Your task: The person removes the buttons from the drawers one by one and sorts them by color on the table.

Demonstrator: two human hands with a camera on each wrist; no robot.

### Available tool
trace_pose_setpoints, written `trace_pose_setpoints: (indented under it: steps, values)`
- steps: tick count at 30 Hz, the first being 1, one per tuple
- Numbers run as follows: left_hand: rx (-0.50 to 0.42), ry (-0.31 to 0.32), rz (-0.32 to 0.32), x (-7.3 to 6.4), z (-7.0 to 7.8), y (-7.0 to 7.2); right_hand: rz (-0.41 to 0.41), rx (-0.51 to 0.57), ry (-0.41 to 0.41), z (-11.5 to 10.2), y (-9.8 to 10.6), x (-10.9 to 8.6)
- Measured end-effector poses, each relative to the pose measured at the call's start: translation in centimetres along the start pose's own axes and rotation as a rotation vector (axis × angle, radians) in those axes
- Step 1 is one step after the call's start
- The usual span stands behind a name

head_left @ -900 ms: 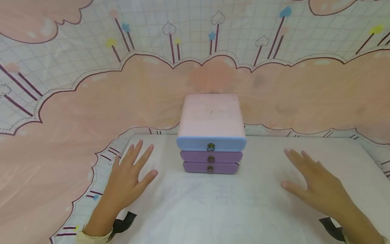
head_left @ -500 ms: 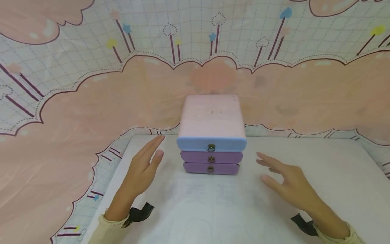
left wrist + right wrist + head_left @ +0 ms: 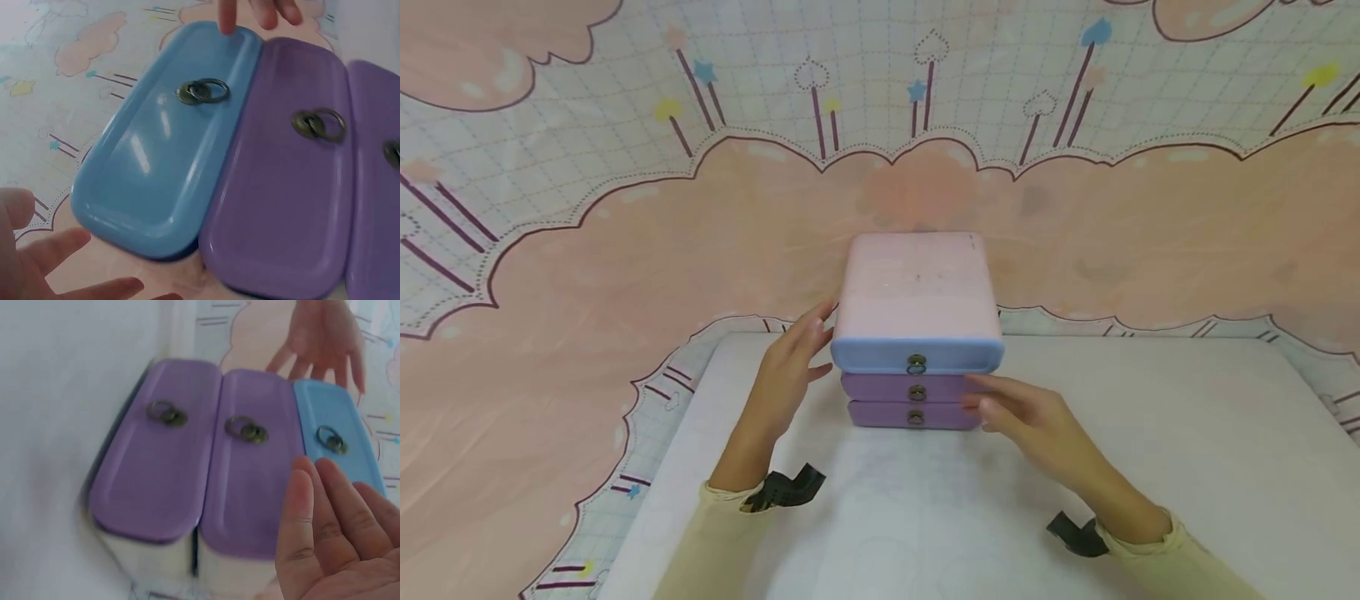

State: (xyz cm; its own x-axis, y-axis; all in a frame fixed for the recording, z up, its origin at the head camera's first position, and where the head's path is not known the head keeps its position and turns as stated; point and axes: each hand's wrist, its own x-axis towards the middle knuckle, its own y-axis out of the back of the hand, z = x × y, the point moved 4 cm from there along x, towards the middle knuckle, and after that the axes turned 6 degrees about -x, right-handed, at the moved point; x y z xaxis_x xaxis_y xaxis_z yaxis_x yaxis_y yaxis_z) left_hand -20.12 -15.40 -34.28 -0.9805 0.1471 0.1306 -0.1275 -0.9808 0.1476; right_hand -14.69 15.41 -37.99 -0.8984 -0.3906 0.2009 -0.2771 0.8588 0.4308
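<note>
A small drawer box [image 3: 917, 287] with a pale pink top stands at the middle back of the white table. Its top drawer [image 3: 156, 150] is blue, and two purple drawers [image 3: 256, 500] sit below; each front has a bronze ring pull [image 3: 916, 364]. All three look closed. My left hand [image 3: 786, 371] is at the box's left side, fingers extended; whether it touches cannot be told. The right hand [image 3: 1026, 421] reaches in front of the right end of the purple drawers, fingers fairly straight, holding nothing. In the right wrist view its palm and fingers [image 3: 337, 519] show.
The white tabletop [image 3: 910, 517] spreads around the box. Behind it hangs a pink and white patterned cloth [image 3: 737, 225], which also runs down the table's left side. A black strap [image 3: 786, 487] is on the left wrist, another black strap [image 3: 1077, 533] on the right.
Both hands have moved inward from wide apart to the two sides of the drawer box. The fingers were spread before and are closer together now. The box has not moved.
</note>
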Motion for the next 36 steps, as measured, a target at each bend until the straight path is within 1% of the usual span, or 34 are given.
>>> trace_pose_setpoints:
  steps: [2,4,7,11,17,20,27,31,36]
  values:
    - [-0.068,0.032,-0.001,0.4,0.2,-0.4,-0.015,0.028,-0.013,-0.1,-0.6,0.5]
    - [-0.114,0.056,-0.001,0.7,0.4,-0.8,-0.027,0.065,-0.028,-0.2,-1.1,1.0]
    - [-0.152,0.087,0.007,1.1,0.4,-1.2,-0.041,0.129,-0.060,-0.4,-1.9,1.8]
    - [-0.189,0.127,0.019,1.7,0.1,-1.6,-0.042,0.204,-0.107,-0.7,-2.7,2.6]
    - [-0.266,0.175,0.016,2.4,-0.7,-2.0,-0.022,0.253,-0.154,-0.8,-3.7,3.3]
    - [-0.291,0.186,0.014,2.6,-0.9,-2.2,-0.003,0.276,-0.176,-0.6,-4.2,3.6]
    - [-0.286,0.178,0.020,2.6,-1.5,-2.1,0.036,0.323,-0.246,-0.1,-5.5,4.2]
    - [-0.283,0.172,0.012,2.8,-1.8,-2.1,0.080,0.331,-0.270,0.0,-6.1,4.4]
    - [-0.282,0.158,0.012,2.8,-1.9,-2.2,0.131,0.368,-0.293,0.0,-6.8,4.7]
